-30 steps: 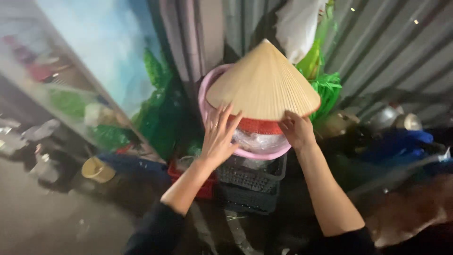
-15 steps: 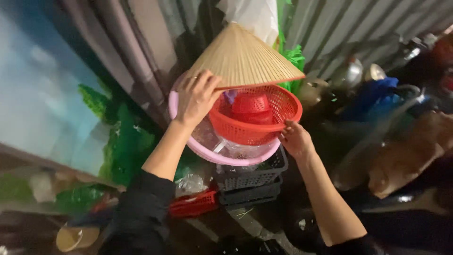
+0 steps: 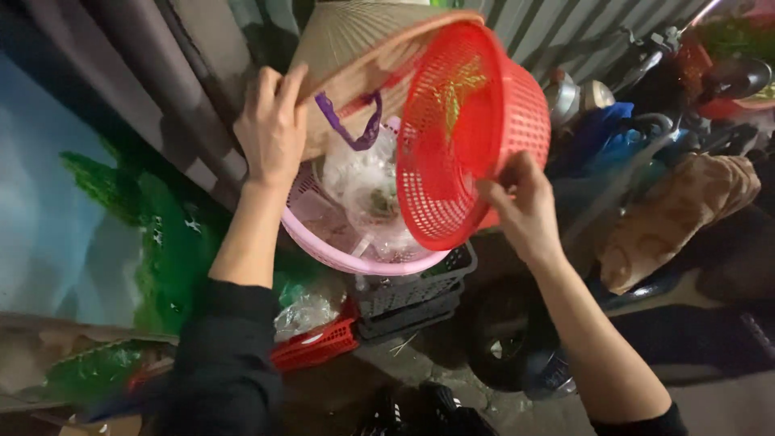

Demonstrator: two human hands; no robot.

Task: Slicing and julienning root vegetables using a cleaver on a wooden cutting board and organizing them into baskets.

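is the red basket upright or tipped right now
Tipped. The red basket stands on edge, its open mouth facing the camera, held at its lower rim by the right hand, above the pink basin.

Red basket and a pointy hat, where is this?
Probably an outdoor storage corner by a house or stall: a corrugated metal wall, stacked plastic crates on bare ground, and a parked motorbike close by.

A clear plastic bag (image 3: pixel 367 190) lies crumpled in the pink basin (image 3: pixel 323 246). Another clear bag (image 3: pixel 307 307) sits below, beside the red crate (image 3: pixel 319 347). No labels, signs or screens show.
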